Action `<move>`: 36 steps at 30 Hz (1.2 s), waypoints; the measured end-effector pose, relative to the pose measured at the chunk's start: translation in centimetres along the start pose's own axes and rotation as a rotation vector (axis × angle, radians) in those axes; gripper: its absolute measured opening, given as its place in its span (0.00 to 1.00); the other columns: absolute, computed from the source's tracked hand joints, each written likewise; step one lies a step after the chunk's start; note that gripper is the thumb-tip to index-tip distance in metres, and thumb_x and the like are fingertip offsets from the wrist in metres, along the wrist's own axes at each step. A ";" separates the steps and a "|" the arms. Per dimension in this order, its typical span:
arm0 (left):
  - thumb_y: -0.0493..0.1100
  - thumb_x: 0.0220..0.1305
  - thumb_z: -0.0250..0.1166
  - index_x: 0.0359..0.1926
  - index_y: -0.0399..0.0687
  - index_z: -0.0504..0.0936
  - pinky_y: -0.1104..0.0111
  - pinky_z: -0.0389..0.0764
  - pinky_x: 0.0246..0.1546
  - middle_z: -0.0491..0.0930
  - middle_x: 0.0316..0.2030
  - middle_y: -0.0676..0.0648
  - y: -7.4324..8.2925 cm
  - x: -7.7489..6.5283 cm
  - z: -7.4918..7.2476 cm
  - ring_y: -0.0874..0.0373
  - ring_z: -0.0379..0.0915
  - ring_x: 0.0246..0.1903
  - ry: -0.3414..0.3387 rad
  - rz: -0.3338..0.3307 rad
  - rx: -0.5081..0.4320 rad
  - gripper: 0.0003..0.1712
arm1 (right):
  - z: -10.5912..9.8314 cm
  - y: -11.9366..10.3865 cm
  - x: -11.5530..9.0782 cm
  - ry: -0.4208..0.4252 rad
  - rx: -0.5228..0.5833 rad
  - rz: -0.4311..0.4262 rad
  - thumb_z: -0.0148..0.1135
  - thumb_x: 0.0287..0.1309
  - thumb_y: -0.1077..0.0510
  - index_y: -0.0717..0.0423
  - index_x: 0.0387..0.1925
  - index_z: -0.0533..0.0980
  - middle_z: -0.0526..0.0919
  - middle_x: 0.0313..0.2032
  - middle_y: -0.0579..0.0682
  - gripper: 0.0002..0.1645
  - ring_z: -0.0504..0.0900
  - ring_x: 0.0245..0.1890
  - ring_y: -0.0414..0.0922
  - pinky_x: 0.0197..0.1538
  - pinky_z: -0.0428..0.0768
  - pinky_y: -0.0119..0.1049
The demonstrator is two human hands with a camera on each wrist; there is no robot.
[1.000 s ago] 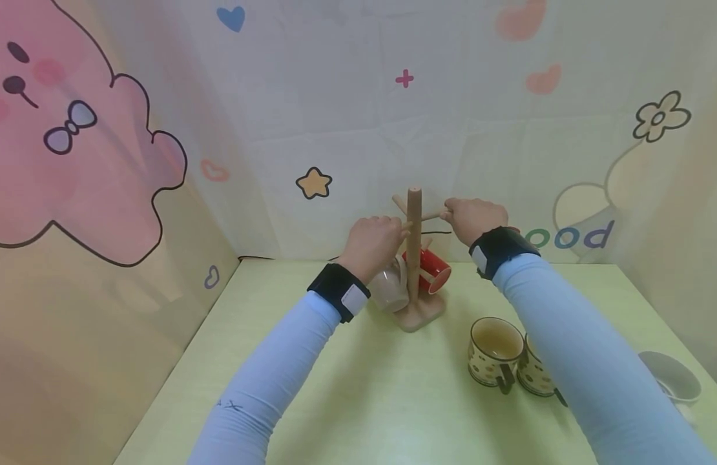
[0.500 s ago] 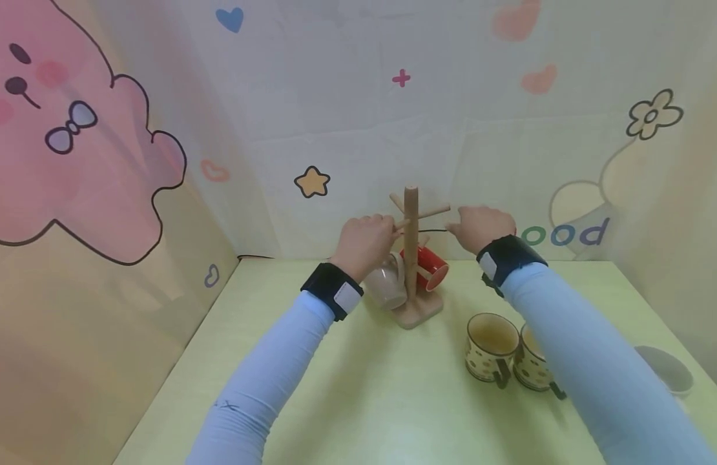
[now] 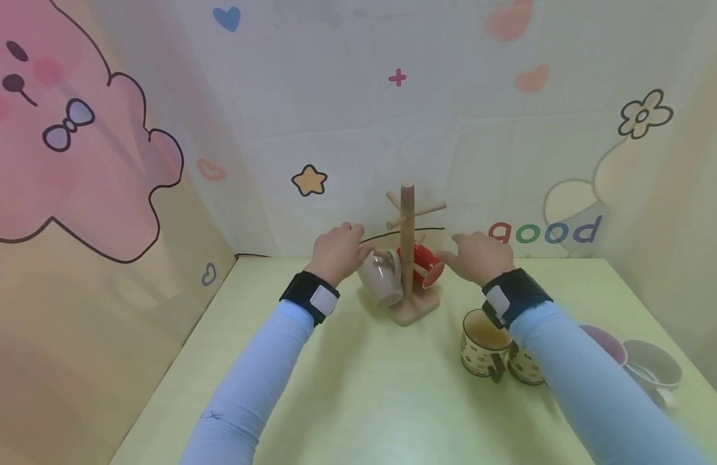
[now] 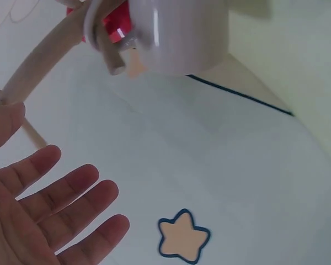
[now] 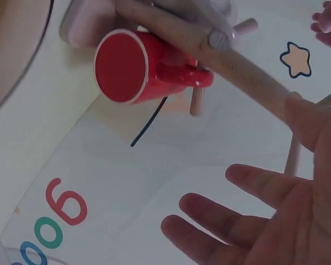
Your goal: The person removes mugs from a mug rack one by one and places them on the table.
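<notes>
Neither hand grips anything: the left hand (image 3: 335, 255) and the right hand (image 3: 482, 258) both have loose, spread fingers. In the head view, they are on each side of a wooden mug tree (image 3: 407, 239) on the pale green table (image 3: 341, 400). A spotted mug (image 3: 479, 356) and another spotted mug (image 3: 524, 368) sit close together by the right arm. If that arm drops low, it might knock them.

In the left wrist view, the pale gray mug (image 4: 179, 38) hangs with a peg through its handle. A bump from the left hand could make it swing or slip off.

In the right wrist view, the red mug (image 5: 124, 66) hangs by its handle too. I cannot tell if the thumb touches the pole. A hard push there could tip the tree.
</notes>
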State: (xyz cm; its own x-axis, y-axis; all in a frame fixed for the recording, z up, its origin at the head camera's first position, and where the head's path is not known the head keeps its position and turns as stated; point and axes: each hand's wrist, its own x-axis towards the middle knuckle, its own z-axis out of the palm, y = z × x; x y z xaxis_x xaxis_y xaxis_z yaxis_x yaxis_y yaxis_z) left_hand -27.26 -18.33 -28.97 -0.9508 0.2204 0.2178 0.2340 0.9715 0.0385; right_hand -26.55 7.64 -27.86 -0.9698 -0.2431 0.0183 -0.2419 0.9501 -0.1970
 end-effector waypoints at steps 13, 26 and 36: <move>0.65 0.71 0.54 0.67 0.38 0.71 0.50 0.80 0.49 0.76 0.58 0.36 -2.4 -1.4 4.0 0.43 0.76 0.55 -0.084 -0.123 -0.134 0.38 | 3.3 -0.4 -4.0 -0.039 0.036 0.029 0.55 0.64 0.32 0.65 0.67 0.67 0.74 0.57 0.73 0.46 0.76 0.53 0.69 0.49 0.75 0.68; 0.68 0.68 0.54 0.68 0.38 0.69 0.48 0.78 0.52 0.74 0.62 0.37 -2.7 -1.5 8.2 0.42 0.74 0.59 -0.131 -0.196 -0.232 0.44 | 5.7 -1.1 -6.7 -0.021 0.053 -0.003 0.58 0.64 0.35 0.65 0.64 0.71 0.77 0.54 0.71 0.43 0.78 0.50 0.68 0.45 0.78 0.66; 0.72 0.67 0.52 0.64 0.35 0.73 0.49 0.79 0.49 0.78 0.57 0.37 -2.9 -1.3 10.9 0.43 0.76 0.55 -0.167 -0.238 -0.286 0.46 | 6.5 -1.4 -7.2 -0.010 0.040 -0.018 0.58 0.62 0.33 0.64 0.64 0.72 0.79 0.52 0.70 0.44 0.78 0.48 0.67 0.45 0.78 0.65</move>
State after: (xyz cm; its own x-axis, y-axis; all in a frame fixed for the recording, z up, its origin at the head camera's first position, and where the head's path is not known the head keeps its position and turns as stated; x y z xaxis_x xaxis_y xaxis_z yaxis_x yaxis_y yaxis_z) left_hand -28.93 -20.52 -39.95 -0.9996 0.0265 0.0099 0.0282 0.9386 0.3438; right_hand -18.99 6.75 -34.11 -0.9650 -0.2619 0.0126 -0.2574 0.9371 -0.2356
